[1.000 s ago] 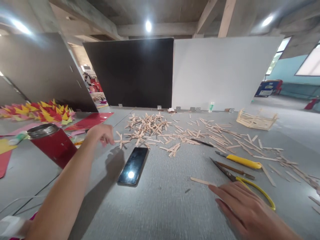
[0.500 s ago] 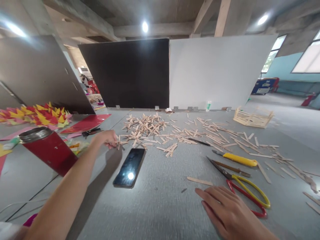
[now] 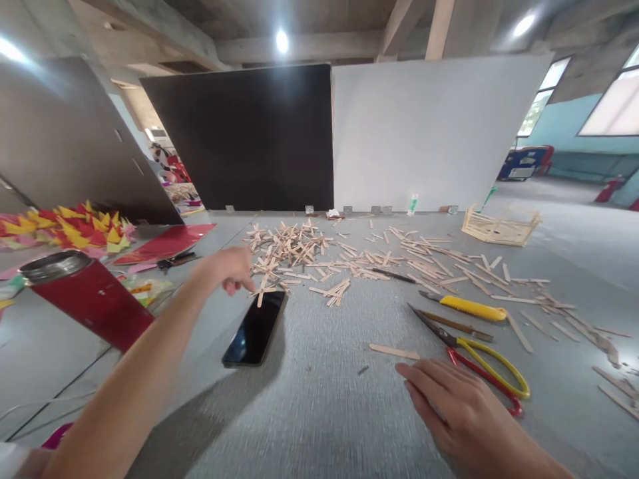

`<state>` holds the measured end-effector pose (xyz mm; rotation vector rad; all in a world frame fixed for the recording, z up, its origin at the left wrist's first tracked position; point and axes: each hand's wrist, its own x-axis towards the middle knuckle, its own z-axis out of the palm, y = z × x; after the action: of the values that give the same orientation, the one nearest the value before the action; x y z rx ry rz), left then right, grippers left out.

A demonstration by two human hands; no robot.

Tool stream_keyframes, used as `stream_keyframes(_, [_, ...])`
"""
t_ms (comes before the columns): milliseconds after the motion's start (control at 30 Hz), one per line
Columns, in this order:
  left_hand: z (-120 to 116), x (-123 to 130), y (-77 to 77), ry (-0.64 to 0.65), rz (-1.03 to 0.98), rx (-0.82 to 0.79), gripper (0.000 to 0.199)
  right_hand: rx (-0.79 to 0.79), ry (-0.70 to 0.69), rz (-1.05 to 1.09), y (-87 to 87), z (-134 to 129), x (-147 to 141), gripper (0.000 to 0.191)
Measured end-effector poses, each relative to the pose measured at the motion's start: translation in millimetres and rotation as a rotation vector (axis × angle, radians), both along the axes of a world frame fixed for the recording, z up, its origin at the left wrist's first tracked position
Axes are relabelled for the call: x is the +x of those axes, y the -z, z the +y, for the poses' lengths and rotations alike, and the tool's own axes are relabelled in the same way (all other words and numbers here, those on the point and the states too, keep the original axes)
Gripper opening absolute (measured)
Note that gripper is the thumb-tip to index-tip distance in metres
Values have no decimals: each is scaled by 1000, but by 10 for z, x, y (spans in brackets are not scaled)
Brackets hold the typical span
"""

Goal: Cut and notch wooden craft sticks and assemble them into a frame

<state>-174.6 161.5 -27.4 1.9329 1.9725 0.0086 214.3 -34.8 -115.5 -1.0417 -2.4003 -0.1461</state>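
Note:
My left hand [image 3: 230,269] reaches over the table at the edge of a heap of wooden craft sticks [image 3: 289,243]. Its index finger points out, other fingers curled, with the tip beside a few craft sticks [image 3: 263,290] that overlap the phone's top edge. Whether the fingertip touches them I cannot tell. The dark phone [image 3: 257,329] lies face up below that hand. My right hand [image 3: 452,406] rests on the table, fingers stretched out, near the end of a single craft stick [image 3: 394,351]. Beside it lie scissors [image 3: 472,356] with red and yellow handles.
A yellow utility knife [image 3: 472,308] and a brown stick-like tool [image 3: 456,326] lie past the scissors. A red flask [image 3: 92,303] stands left, near folded paper pieces [image 3: 74,226]. A small stick-built frame [image 3: 499,227] sits at the back right, before a white board [image 3: 429,133].
My left hand has moved right, towards the heap, and its index finger now points out. Craft sticks now overlap the phone's top edge. My right hand stays on the table.

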Motion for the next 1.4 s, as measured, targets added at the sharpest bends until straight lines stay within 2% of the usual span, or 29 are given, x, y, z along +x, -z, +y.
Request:
stream_keyframes(100, [10,190,166,-27,103,-233,34,14,-14,2,-15,-3,7,42])
stream_keyframes(167, [-6,277,196,0,124,-300,34,14,-13,18,-16,0,11,41])
stream_keyframes(267, [-91,368,77,116,65,-339,30,-16,0,49,1,6,27,35])
stream_keyframes(333, [-200,462,-69,244,-32,-347,22,-47,15,85,14,-1,39,31])
stream_keyframes(400, [-357,622,-200,403,-182,-318,24,-105,48,164,12,-22,42,27])
stream_keyframes(500, [-653,966,-260,571,-371,-257,25,-358,107,406,-43,-62,10,28])
stream_keyframes(567, [-851,1200,-197,733,-545,-144,24,-590,96,670,-106,-77,-27,35])
stream_keyframes(633, [-1015,1388,-92,784,-592,-97,23,-745,57,925,-169,-78,-62,40])
stream_keyframes(700, [-1131,1514,10,800,-606,-57,21,-806,63,1056,-218,-74,-84,36])
stream_keyframes(833, [-1243,1608,107,799,-631,27,22,-880,113,1035,-250,-76,-85,33])
stream_keyframes(1000, [-1305,1602,123,619,-607,77,14,-834,152,1052,-260,-67,-32,28])
stream_keyframes(1067, [-1335,1618,131,600,-631,144,31,-820,161,1053,-274,-63,-20,27])
stream_keyframes(1133, [-1369,1652,138,665,-737,196,38,-831,149,1051,-289,-67,-23,28])
stream_keyframes(1233, [-1411,1708,141,703,-923,300,15,-864,130,1045,-303,-80,-39,30])
stream_keyframes(1300, [-1422,1723,136,688,-957,351,4,-876,133,1040,-307,-78,-39,31])
stream_keyframes(1400, [-1410,1704,116,686,-924,351,6,-878,156,1040,-306,-57,-12,31])
